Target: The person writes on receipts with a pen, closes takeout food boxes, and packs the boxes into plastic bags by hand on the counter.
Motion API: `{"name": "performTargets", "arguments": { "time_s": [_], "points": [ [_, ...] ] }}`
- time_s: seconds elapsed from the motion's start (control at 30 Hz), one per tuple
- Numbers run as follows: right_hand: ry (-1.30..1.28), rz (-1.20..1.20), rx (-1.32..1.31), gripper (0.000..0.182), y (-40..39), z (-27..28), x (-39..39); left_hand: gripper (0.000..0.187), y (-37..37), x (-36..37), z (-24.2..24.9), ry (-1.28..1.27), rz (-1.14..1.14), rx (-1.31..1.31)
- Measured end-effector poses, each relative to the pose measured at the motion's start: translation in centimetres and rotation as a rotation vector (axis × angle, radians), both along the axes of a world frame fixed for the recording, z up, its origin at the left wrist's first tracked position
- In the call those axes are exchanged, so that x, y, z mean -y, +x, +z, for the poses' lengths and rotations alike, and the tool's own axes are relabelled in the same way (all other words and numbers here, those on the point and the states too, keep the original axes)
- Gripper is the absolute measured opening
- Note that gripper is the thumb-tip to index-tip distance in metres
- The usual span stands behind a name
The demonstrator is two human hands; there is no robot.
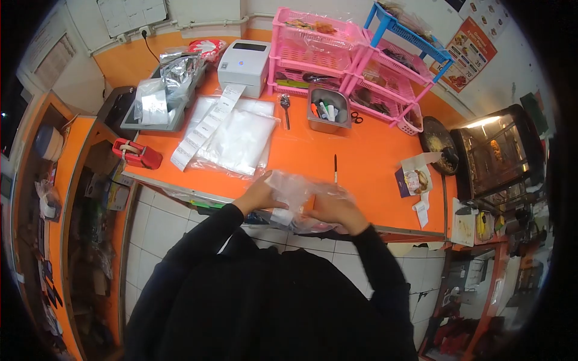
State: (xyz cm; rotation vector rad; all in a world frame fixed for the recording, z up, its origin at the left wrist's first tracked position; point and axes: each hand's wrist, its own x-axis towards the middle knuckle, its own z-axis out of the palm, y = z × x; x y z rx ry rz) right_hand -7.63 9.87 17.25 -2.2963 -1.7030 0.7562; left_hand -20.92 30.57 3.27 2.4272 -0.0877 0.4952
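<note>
Both my hands work at the near edge of the orange counter (pixel 361 162). My left hand (pixel 260 197) and my right hand (pixel 333 209) grip a crumpled clear plastic bag (pixel 295 188) between them, its lower part hanging over the counter edge. A black pen (pixel 335 168) lies on the counter just beyond my right hand. A stack of clear plastic bags (pixel 236 139) with a long strip of printed labels (pixel 205 127) lies beyond my left hand.
A white label printer (pixel 244 65) sits at the back, pink baskets (pixel 319 51) and a metal tub of markers (pixel 328 109) to its right. A red tape dispenser (pixel 137 153) is at left, a small box (pixel 409 180) and a heated display case (pixel 500 150) at right.
</note>
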Motion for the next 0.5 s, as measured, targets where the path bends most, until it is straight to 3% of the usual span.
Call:
{"name": "performTargets", "arguments": {
  "time_s": [0.1,0.2,0.27,0.37,0.43,0.5],
  "points": [
    [-0.221,0.049,0.132,0.058,-0.7,6.7,3.0,0.063,0.1,-0.4,-1.1,0.073,0.029,-0.126],
    [-0.219,0.386,0.211,0.057,-2.3,12.8,3.7,0.06,0.7,-0.4,-0.3,-0.044,-0.042,-0.01],
    [0.16,0.345,0.469,0.065,-3.1,15.3,4.1,0.058,1.6,-1.2,-3.8,0.0,-0.104,0.029],
    [0.799,0.158,0.654,0.062,0.6,16.8,4.3,0.053,0.2,-0.6,0.0,-0.083,0.007,-0.029],
    [0.676,-0.003,0.572,0.072,5.4,12.5,5.5,0.051,0.1,-0.6,-0.1,-0.098,0.044,-0.073],
    [0.432,-0.074,0.475,0.089,8.1,3.1,4.8,0.05,-0.2,-0.5,0.0,-0.113,0.064,-0.079]
  ]
}}
